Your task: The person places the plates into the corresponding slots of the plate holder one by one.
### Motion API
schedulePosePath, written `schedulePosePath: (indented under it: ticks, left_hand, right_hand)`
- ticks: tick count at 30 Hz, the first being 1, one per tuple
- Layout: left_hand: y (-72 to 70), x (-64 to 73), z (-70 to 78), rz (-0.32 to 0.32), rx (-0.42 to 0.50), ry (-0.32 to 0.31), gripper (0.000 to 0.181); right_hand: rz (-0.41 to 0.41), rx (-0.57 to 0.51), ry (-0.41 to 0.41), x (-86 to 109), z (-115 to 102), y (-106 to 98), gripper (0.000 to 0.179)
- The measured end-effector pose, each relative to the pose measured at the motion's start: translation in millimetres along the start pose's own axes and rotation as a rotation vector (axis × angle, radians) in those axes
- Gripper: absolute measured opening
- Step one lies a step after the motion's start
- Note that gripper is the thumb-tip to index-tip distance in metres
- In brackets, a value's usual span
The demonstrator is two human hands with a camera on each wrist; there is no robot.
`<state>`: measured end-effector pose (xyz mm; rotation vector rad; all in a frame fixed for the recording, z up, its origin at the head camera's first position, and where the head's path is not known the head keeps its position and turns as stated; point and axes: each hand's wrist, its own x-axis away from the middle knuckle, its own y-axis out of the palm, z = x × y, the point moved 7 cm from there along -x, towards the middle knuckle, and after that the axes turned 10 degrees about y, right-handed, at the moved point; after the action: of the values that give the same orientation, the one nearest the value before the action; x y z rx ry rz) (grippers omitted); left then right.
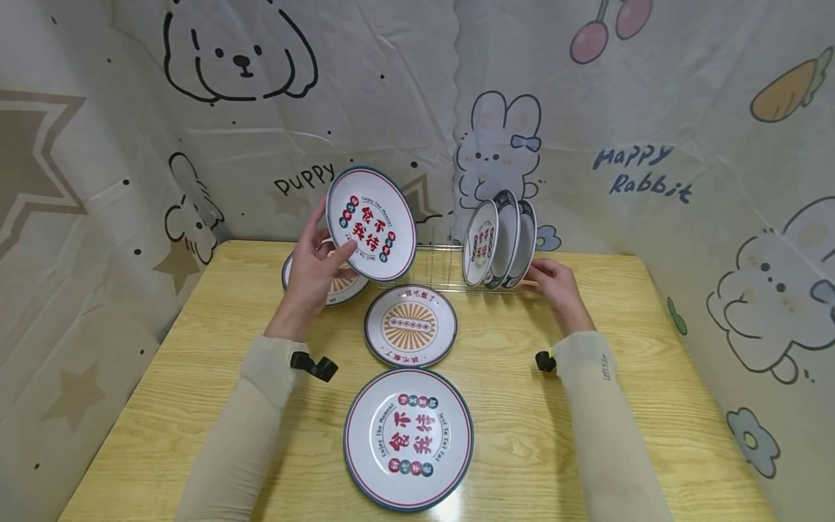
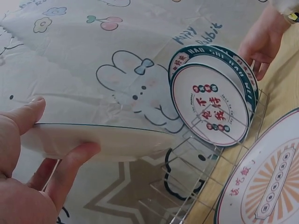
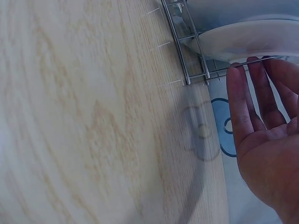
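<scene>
We pinch a round white plate with a blue-green rim and red characters (image 1: pixel 373 217) in our left hand (image 1: pixel 313 264), thumb on its face, fingers behind, tilted above the yellow wood-grain tabletop (image 1: pixel 502 362). Our right hand (image 1: pixel 559 291), fingers only slightly bent, touches the silver wire rack's right end (image 3: pixel 182 51); we cannot tell whether it pinches.

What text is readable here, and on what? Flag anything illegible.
"PUPPY": backdrop
"Happy Rabbit": backdrop
"食不我待": held plate, front plate, near racked plate
"Enjoy The Moment": held plate, front plate
"該吃飯了": sunburst plate
"HAO": middle racked plate; rest of its rim lettering blurred
Too small: plates' round badges, other English arcs, sunburst centre, rear-left plate, right sleeve print.
</scene>
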<state>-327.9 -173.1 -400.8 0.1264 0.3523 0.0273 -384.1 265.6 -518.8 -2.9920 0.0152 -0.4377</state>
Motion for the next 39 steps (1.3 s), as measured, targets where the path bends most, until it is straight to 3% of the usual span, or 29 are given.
schedulePosePath:
  ticks: [4, 10, 23, 29, 36, 39]
  left_hand:
    - [-5.8, 1.9, -0.2, 0.013, 0.002, 0.008, 0.088]
    - [-10.0, 3.8, 5.9, -0.007, 0.029, 0.052, 0.095]
    - [-24.0, 2.4, 12.7, -0.001, 0.001, 0.076, 0.084]
    - [-26.5, 2.9, 13.1, -0.009, -0.017, 0.095, 0.082]
    - [-27.2, 4.2, 12.6, -0.027, -0.033, 0.103, 0.082]
    - [-28.0, 4.4, 12.6, -0.031, -0.041, 0.101, 0.082]
  right_hand:
    - [0.001, 0.001, -0.001, -1.0, 1.0, -0.6, 0.026]
    - [-0.001, 0.002, -0.006, -2.8, 0.6, -1.1, 0.032]
    - [0.044, -0.046, -0.044, -2.7, -1.2, -2.7, 0.018]
    - [0.117, -0.078, -0.113, 0.6, -6.7, -5.5, 0.033]
    - [0.071, -0.074, -0.157, 10.5, -14.5, -6.2, 0.042]
    - [0.049, -0.118, -0.214, 16.2, -23.5, -11.0, 0.046]
